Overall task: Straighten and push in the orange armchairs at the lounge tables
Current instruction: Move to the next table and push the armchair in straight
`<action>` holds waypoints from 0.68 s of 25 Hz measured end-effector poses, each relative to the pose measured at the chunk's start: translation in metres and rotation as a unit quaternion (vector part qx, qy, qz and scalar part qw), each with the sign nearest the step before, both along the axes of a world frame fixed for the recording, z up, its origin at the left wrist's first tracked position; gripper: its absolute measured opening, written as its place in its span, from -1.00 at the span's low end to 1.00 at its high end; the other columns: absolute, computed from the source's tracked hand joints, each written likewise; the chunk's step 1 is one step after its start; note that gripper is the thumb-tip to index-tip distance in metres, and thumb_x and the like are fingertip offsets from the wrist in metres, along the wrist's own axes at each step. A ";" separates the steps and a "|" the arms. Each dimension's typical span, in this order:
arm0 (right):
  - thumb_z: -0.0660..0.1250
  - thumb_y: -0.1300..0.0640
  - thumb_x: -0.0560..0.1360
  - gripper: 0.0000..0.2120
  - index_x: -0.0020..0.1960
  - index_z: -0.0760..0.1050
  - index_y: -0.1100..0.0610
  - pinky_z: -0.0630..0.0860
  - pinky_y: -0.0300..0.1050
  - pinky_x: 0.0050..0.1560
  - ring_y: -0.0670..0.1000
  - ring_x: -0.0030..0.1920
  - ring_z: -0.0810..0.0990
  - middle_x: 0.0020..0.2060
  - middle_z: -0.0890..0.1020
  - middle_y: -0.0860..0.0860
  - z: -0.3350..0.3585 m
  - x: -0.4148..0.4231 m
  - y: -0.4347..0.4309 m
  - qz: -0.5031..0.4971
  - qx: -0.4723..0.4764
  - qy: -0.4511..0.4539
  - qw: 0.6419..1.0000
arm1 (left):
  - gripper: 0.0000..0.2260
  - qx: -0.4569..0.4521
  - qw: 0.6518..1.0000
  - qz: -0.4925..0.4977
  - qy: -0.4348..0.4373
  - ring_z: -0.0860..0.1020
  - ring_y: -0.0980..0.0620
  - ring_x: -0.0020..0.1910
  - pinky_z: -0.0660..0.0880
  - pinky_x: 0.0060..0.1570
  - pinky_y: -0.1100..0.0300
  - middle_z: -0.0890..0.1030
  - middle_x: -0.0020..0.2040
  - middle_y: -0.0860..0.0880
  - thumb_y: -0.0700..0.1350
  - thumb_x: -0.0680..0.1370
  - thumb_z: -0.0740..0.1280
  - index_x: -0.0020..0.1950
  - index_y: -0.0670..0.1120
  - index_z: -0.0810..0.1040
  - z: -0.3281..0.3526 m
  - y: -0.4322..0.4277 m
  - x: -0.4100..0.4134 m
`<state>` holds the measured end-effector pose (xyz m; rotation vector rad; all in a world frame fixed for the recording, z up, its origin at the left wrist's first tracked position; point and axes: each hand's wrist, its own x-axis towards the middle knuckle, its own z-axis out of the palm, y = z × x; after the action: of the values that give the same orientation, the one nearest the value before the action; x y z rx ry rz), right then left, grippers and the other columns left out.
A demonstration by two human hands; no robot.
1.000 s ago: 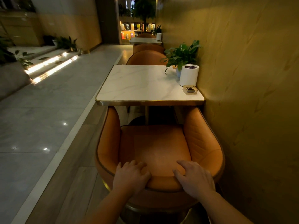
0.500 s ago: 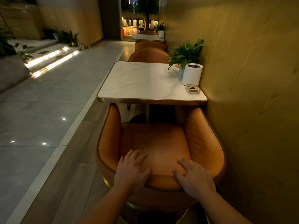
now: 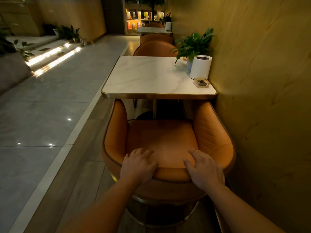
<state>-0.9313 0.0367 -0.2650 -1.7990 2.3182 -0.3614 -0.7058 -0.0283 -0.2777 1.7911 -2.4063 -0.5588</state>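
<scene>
Pushing this orange armchair [image 3: 168, 142] home is the step I judge to be in hand, and I have both hands draped over the top of its backrest: my left hand [image 3: 138, 165] lies flat with the fingers spread and curled over the inner edge, and my right hand [image 3: 204, 167] does the same further toward the wall [image 3: 260, 98], neither pinching anything. The chair sits at the near side of the marble table [image 3: 151, 78], its arm tips just under the gold-trimmed front edge, its right arm close beside the wall. To do this well, I would press evenly through both palms so the chair runs straight and does not swing, and I would favour the left side slightly, since the right arm looks near enough to scuff the wall. I would ease off as the arms slide under, so a knock does not jolt the white cylinder [image 3: 200, 67], the small glass tray [image 3: 201, 82] or the potted plant [image 3: 193, 44] near the wall. Against the frame a second ago, my hands keep almost the same grip, the table edge reads closer to the chair arms, and my view has moved forward and nearer the table.
</scene>
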 end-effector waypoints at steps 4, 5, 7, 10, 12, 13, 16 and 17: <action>0.05 -0.29 0.59 -0.46 0.50 0.29 -0.09 0.35 0.00 0.35 -0.03 0.45 0.32 0.45 0.39 -0.09 0.002 0.000 0.001 0.003 0.008 0.001 1.000 | -0.51 0.007 1.000 0.005 -0.012 0.31 -0.05 0.44 0.17 0.44 -0.15 0.36 0.46 0.00 0.25 0.58 0.06 0.49 0.16 0.27 0.002 0.000 0.000; 0.05 -0.29 0.59 -0.46 0.49 0.30 -0.09 0.36 0.00 0.33 -0.03 0.43 0.34 0.43 0.41 -0.09 0.003 0.000 0.001 0.005 0.010 0.003 1.000 | -0.52 0.006 1.000 0.008 -0.015 0.34 -0.05 0.41 0.19 0.43 -0.14 0.38 0.43 0.00 0.24 0.59 0.06 0.48 0.15 0.29 0.003 0.001 -0.001; 0.05 -0.28 0.60 -0.47 0.48 0.31 -0.08 0.39 0.00 0.28 -0.01 0.39 0.38 0.39 0.45 -0.08 0.008 0.001 0.001 0.009 0.017 0.006 1.000 | -0.54 0.013 1.000 0.015 -0.022 0.37 -0.05 0.37 0.19 0.44 -0.15 0.42 0.37 -0.02 0.23 0.59 0.05 0.45 0.13 0.31 0.005 0.003 -0.002; 0.04 -0.27 0.61 -0.48 0.47 0.32 -0.06 0.40 0.01 0.25 0.00 0.35 0.41 0.35 0.48 -0.07 0.014 0.002 0.003 0.016 0.033 0.009 0.999 | -0.59 0.024 0.999 0.033 -0.035 0.39 -0.07 0.33 0.15 0.45 -0.20 0.45 0.29 -0.04 0.20 0.59 0.02 0.36 0.09 0.36 0.010 0.008 -0.002; 0.03 -0.26 0.61 -0.48 0.47 0.33 -0.05 0.40 0.00 0.25 0.00 0.33 0.42 0.34 0.49 -0.06 0.016 0.003 0.003 0.020 0.039 0.007 0.999 | -0.61 0.024 0.998 0.042 -0.038 0.41 -0.07 0.30 0.19 0.43 -0.21 0.46 0.25 -0.05 0.18 0.60 0.01 0.33 0.07 0.37 0.014 0.013 0.000; 0.03 -0.25 0.61 -0.48 0.46 0.34 -0.04 0.41 -0.01 0.25 0.00 0.31 0.43 0.32 0.50 -0.06 0.017 0.003 0.003 0.022 0.044 0.008 0.999 | -0.61 0.023 0.998 0.046 -0.037 0.42 -0.07 0.28 0.22 0.41 -0.19 0.47 0.23 -0.05 0.17 0.61 0.00 0.33 0.06 0.38 0.016 0.015 0.001; 0.02 -0.22 0.63 -0.53 0.39 0.41 0.00 0.42 -0.03 0.24 0.01 0.24 0.47 0.25 0.54 -0.04 0.018 0.004 0.003 0.033 0.054 0.027 0.998 | -0.60 0.030 0.998 0.049 -0.035 0.44 -0.06 0.27 0.25 0.38 -0.13 0.47 0.23 -0.04 0.18 0.62 -0.01 0.35 0.06 0.37 0.022 0.022 0.004; 0.00 -0.20 0.64 -0.54 0.37 0.42 0.01 0.42 -0.03 0.25 0.01 0.23 0.48 0.23 0.54 -0.03 0.020 0.006 0.003 0.037 0.065 0.045 0.996 | -0.59 0.036 0.997 0.051 -0.037 0.43 -0.06 0.29 0.24 0.39 -0.13 0.47 0.25 -0.05 0.19 0.62 -0.01 0.37 0.06 0.36 0.025 0.024 0.007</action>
<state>-0.9256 0.0392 -0.2449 -1.8683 2.2673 -0.1170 -0.6988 -0.0043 -0.2528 1.9857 -2.3532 -0.5844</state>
